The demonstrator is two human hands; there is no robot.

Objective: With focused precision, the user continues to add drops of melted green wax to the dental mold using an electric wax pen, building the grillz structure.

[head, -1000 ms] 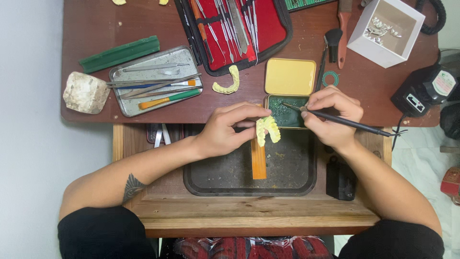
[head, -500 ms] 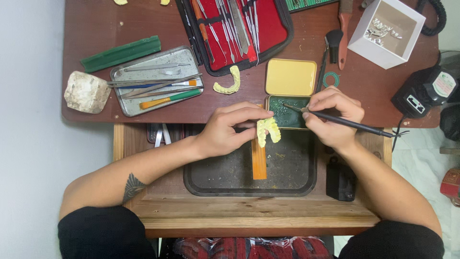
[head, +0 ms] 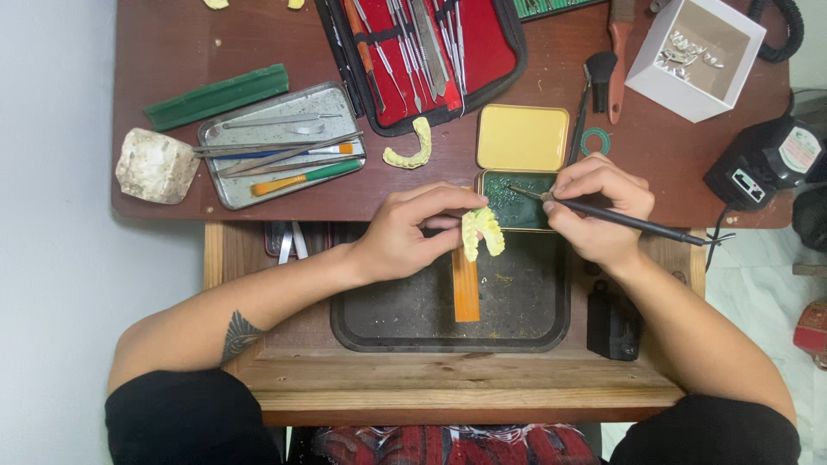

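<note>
Your left hand (head: 405, 237) pinches the yellow dental cast (head: 482, 231) over the dark tray (head: 370, 331) — catching debris, likely; right hand (head: 594, 207) grips the wax tool (head: 637, 222), tip in the green tin (head: 517, 205) beside that tray.

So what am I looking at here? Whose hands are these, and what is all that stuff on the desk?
There is no machine here. A person wears a camera on their head, so you look straight down at their own two hands.

The left hand pinches a pale yellow model of a row of teeth over a dark tray. The right hand holds a thin dark tool like a pen, its tip in a small tin of green stuff with a yellow lid.

On the brown desk lie a red case of metal tools, a grey tin of tools, a green bar, a whitish lump, a second tooth model and a white box.
</note>
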